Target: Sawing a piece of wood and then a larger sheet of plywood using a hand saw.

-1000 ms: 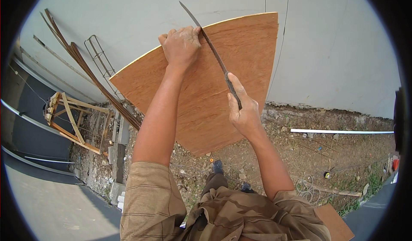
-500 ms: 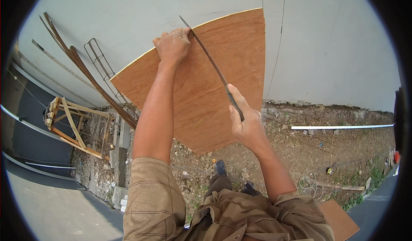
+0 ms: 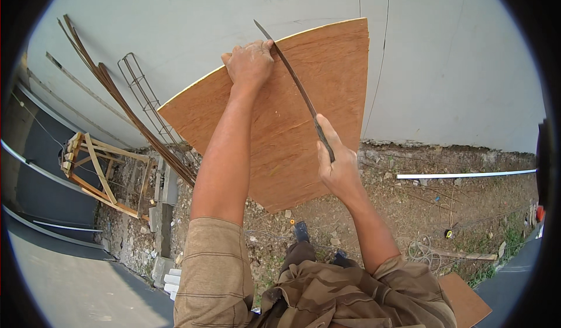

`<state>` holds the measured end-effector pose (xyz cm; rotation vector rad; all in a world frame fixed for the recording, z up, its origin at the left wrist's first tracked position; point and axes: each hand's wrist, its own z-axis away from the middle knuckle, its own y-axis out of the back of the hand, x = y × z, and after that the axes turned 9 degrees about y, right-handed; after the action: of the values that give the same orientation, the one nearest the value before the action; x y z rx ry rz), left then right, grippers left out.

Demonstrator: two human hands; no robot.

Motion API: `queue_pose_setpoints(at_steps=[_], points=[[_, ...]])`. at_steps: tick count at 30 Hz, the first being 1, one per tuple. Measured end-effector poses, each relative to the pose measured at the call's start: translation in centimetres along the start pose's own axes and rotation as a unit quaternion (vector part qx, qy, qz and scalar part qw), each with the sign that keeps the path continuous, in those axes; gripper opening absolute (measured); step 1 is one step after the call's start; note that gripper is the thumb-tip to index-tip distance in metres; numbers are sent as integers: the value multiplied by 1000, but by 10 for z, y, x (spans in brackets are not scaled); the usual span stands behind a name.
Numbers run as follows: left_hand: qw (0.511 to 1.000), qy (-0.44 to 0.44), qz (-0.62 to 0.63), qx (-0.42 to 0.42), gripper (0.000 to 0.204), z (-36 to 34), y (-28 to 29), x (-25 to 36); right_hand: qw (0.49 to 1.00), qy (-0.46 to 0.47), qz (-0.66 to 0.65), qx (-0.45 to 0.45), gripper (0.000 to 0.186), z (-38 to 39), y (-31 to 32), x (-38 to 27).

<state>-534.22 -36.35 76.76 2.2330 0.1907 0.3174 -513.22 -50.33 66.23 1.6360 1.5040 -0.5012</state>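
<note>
A brown plywood sheet (image 3: 327, 71) with a pale edge stands in front of me, leaning toward the grey wall. My left hand (image 3: 250, 65) is closed over its top edge, the thumb lying beside the blade. In my right hand (image 3: 339, 169) is the handle of a handsaw (image 3: 295, 81), seen almost edge-on. Its dark, narrow blade slants up and left across the board's face, meets the top edge by my left thumb, and its tip sticks out past that edge. The blade's teeth cannot be made out.
Rusty steel bars (image 3: 120, 94) and a wire rebar cage (image 3: 140, 85) lean on the wall at left, above a wooden frame (image 3: 105, 176). A white strip (image 3: 467, 175), a tape measure (image 3: 448, 233) and coiled cord (image 3: 425, 255) lie on stony ground at right.
The plywood and my left hand appear slightly farther right and lower in view. My right hand stays nearly in place; the saw tip has also shifted a little to the right.
</note>
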Motion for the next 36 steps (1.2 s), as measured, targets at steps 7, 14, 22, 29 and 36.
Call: queue_pose_setpoints(at_steps=[7, 14, 22, 29, 36], points=[[1000, 6, 2, 10, 46, 9, -2, 1, 1000, -24, 2, -6, 51, 24, 16, -14], [1000, 19, -11, -18, 46, 8, 2, 0, 1000, 8, -23, 0, 50, -72, -21, 1], [1000, 10, -11, 5, 44, -2, -10, -1, 1000, 4, -18, 8, 52, 57, 28, -8], [998, 37, -35, -47, 45, 0, 2, 3, 1000, 20, -7, -21, 53, -95, -24, 11], [999, 25, -24, 8, 42, 6, -12, -2, 999, 41, 10, 8, 55, 51, 15, 15]])
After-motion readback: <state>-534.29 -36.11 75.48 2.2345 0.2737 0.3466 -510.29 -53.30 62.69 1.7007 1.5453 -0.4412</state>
